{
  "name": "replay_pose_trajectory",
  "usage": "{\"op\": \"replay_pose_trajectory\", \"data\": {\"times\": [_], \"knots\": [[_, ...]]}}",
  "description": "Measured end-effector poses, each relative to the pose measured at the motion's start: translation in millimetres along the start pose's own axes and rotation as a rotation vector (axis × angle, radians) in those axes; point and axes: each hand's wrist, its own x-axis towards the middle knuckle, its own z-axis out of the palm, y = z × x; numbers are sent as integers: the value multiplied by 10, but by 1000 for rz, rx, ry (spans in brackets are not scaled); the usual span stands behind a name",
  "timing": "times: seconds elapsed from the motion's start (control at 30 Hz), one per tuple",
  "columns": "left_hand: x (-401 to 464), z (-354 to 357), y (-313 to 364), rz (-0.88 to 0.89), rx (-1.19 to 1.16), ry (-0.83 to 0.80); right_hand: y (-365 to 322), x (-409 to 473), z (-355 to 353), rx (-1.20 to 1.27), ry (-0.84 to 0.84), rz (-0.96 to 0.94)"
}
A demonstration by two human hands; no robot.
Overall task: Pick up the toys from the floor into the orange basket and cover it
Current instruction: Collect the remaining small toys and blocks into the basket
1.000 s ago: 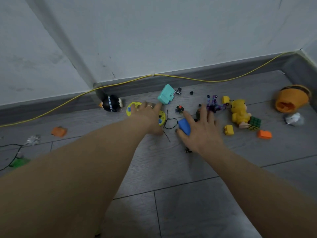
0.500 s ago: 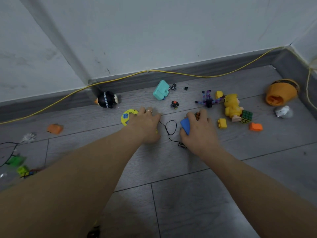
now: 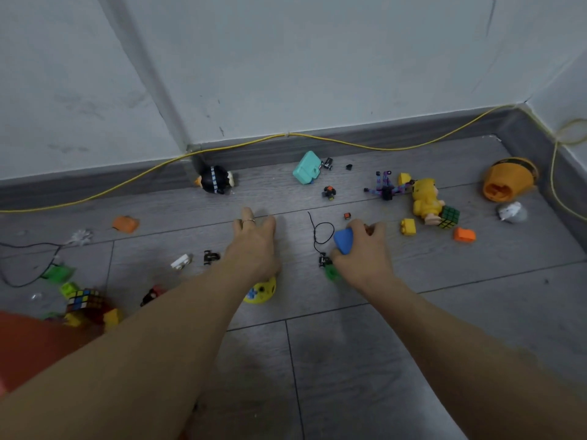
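Gathering step. Right hand (image 3: 362,252) closed on blue toy (image 3: 343,240); left hand (image 3: 254,246) grip unclear, covers yellow toy (image 3: 262,290). Next: carry to orange basket (image 3: 28,341).

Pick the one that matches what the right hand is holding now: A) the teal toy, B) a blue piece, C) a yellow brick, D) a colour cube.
B: the right hand is closed around a blue piece, while the yellow brick, teal toy and colour cube lie untouched on the floor.
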Motion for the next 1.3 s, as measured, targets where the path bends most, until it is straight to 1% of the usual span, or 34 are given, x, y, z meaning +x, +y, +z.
{"op": "replay_pose_trajectory", "data": {"times": [0.1, 0.23, 0.3, 0.4, 0.47, 0.57, 0.63, 0.73, 0.83, 0.9, 0.97, 1.1, 1.17, 1.3], "knots": [[-129, 7, -12, -71, -73, -19, -60, -38, 39, 51, -8, 7], [-197, 37, -40, -182, -88, -135, -129, -95, 95, -4, -41, -15], [-181, 69, -47, -210, -143, -188, -163, -111, 118, 3, -49, -9], [-151, 64, 22, -232, -344, -202, -175, -78, 114, 89, -55, 45], [-113, 17, 123, -225, -431, -192, -156, -43, 92, 159, -39, 57], [-39, -56, 298, -186, -480, -214, -109, 27, 36, 314, -1, 120], [-1, -75, 410, -145, -480, -231, -76, 95, -29, 448, 23, 211], [33, -56, 530, -39, -403, -201, 7, 174, -156, 598, 87, 321], [78, 1, 589, 85, -301, -189, 138, 231, -228, 617, 118, 351], [114, 35, 626, 192, -180, -183, 199, 251, -238, 620, 139, 361], [137, 54, 652, 259, -49, -170, 221, 253, -231, 614, 145, 361], [155, 83, 699, 284, 199, -157, 203, 254, -217, 545, 169, 300], [156, 115, 707, 278, 236, -153, 218, 278, -187, 515, 155, 259], [144, 136, 739, 307, 303, -86, 190, 236, -162, 408, 126, 201]]}}
